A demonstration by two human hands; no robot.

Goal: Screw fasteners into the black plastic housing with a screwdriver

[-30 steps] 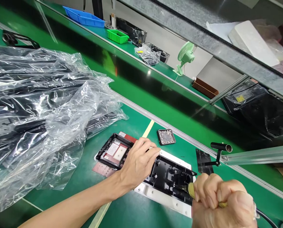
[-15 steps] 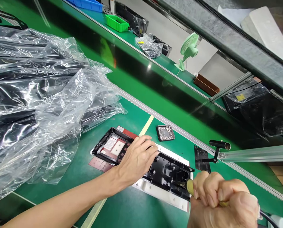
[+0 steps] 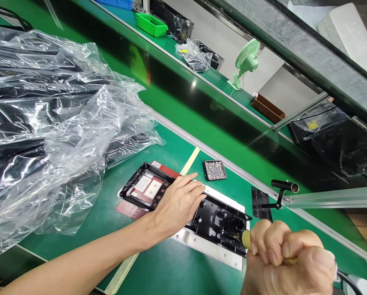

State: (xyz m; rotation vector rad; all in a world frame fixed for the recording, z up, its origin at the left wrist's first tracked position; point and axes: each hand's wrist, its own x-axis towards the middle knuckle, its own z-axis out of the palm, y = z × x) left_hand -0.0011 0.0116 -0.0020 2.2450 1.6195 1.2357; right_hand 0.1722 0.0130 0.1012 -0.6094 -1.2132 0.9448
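A black plastic housing [image 3: 215,217] lies open side up, set slantwise in a white fixture [image 3: 206,246] on a reddish base plate [image 3: 131,209]. At its left end is a frame with a window and a row of round holes. My left hand [image 3: 178,200] rests across the middle of the housing, fingers stretched out flat, holding nothing. Wrapped in a fist, my right hand [image 3: 289,260] grips a corded tool with a yellow handle, apparently a soldering iron [image 3: 246,239]. Its thin metal tip points into the right end of the housing; the exact contact spot is hard to see.
A small black tray [image 3: 214,170] of tiny metal parts stands behind the housing. Plastic-wrapped black parts [image 3: 63,119] are heaped at left. A metal rail [image 3: 232,174] edges the table, with a tube holder [image 3: 284,186] at right. Beyond stand a green fan [image 3: 246,57] and green bin [image 3: 152,24].
The view has shifted very slightly. Both hands keep almost the same pose, the left flat on the housing and the right gripping the soldering iron.
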